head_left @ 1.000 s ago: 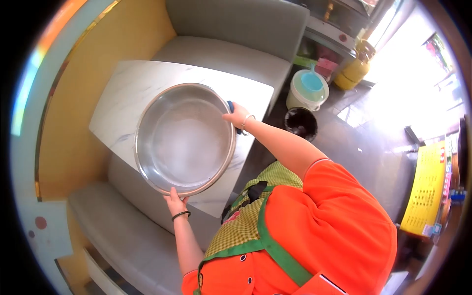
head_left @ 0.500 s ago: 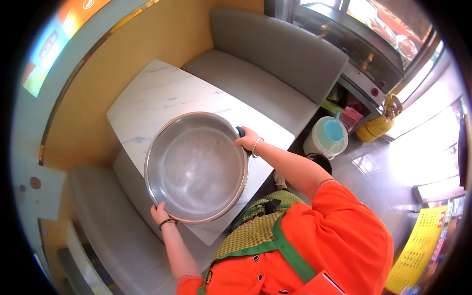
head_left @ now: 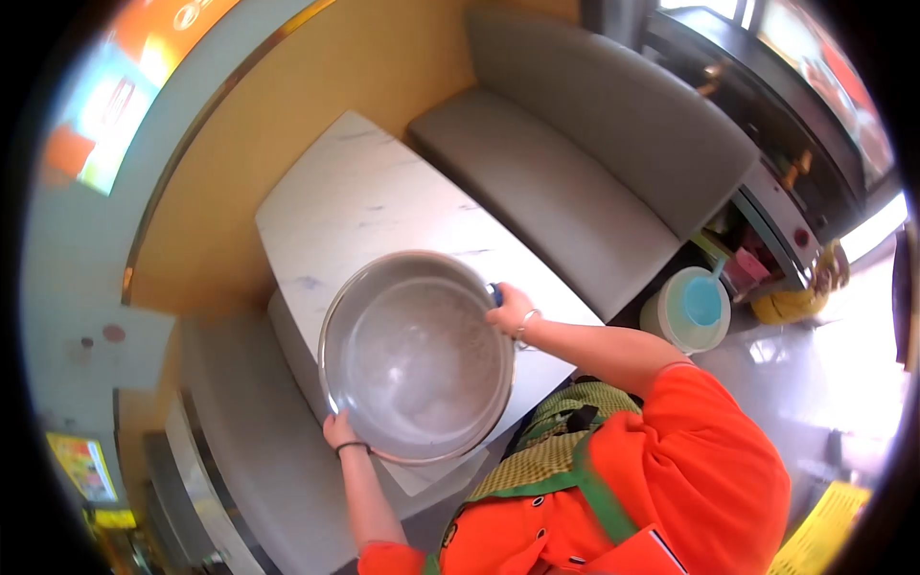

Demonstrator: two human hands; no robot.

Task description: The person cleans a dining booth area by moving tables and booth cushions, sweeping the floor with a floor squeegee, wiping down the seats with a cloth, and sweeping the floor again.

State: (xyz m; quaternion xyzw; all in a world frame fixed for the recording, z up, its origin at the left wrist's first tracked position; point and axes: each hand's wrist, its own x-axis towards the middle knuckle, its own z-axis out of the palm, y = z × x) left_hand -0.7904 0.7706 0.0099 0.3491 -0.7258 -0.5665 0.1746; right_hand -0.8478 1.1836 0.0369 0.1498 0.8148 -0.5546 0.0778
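A large, round, metal basin (head_left: 412, 355) is in front of me over the near part of the marble-patterned table (head_left: 355, 206). Its inside is bare, shiny metal. My left hand (head_left: 339, 429) is closed on the rim at the lower left. On the opposite side, my right hand (head_left: 512, 311) grips the basin's edge, where a small dark blue piece (head_left: 494, 294) shows by the fingers. Whether the basin rests on the tabletop or is held just above it, I cannot tell.
Grey padded benches (head_left: 546, 182) flank the table. To the right, a white bucket (head_left: 661, 316) with a light blue scoop (head_left: 702, 301) stands on the floor. Behind it are a yellow gas cylinder (head_left: 791, 305) and a metal cooking unit (head_left: 781, 216). A yellow wall (head_left: 230, 192) borders the table's far end.
The view has swung, so the table and benches appear further right. Relative to the table, the basin looks slightly nearer to my body. Both hands keep their hold.
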